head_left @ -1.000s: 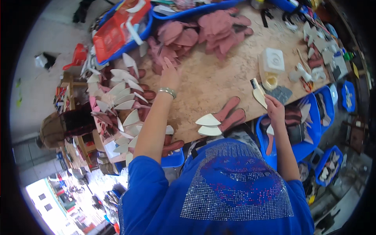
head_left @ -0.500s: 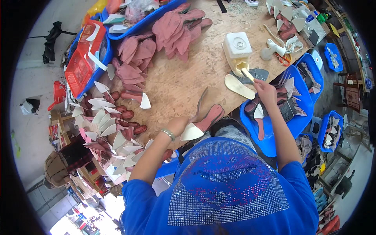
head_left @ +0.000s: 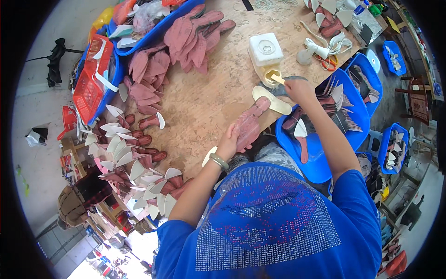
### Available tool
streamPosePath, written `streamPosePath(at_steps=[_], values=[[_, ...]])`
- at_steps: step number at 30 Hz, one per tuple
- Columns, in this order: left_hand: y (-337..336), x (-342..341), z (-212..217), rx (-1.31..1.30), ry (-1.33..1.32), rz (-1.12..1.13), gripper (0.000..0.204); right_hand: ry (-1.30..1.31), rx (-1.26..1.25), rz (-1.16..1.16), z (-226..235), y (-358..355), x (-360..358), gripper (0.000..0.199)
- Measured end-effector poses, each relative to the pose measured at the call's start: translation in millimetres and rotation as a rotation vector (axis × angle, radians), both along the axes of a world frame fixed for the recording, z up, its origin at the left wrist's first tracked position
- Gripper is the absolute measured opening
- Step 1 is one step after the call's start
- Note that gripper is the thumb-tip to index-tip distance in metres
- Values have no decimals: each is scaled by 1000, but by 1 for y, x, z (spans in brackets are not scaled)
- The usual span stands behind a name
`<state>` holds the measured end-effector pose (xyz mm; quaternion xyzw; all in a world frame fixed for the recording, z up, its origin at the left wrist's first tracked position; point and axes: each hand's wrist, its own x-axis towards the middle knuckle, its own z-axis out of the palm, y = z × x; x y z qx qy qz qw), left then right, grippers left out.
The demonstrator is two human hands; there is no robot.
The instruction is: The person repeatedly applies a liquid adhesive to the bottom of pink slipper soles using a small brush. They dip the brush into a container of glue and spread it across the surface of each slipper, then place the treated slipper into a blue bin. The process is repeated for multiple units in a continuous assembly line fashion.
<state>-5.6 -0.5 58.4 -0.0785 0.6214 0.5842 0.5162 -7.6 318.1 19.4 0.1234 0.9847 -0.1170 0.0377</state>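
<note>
The left hand (head_left: 229, 143) gripped a pink insole (head_left: 248, 124); the right hand (head_left: 299, 89) held a brush (head_left: 277, 78) closed-fisted at the white glue tub (head_left: 265, 56); the blue bin (head_left: 325, 139) held insoles.

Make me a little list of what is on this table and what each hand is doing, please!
Left hand: holds a pink shoe piece flat at the near edge of the wooden table.
Right hand: grips a brush dipped in the white tub.
Between the hands: a cream insole lies on the table.
Far side: a heap of pink pieces.
Left side: rows of pink pieces with white insoles.
Right side: blue trays holding more pieces.
</note>
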Motion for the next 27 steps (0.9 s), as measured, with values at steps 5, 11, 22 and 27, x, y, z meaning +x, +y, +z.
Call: streamPosePath(at_steps=[5,11,22,27], values=[[13,11,-11,113,-124,197,36,-71,-213,-160,14,-4,49,23],[5,14,-10,38,-259,266,32,-13,-1318,-444,-7,-33,119,26],[-4,12,-22,73,-405,403,25,134,-842,-355,-40,-60,108,24],[-16,1,-25,38,-253,202,33,11,-685,-429,-43,-42,92,23]])
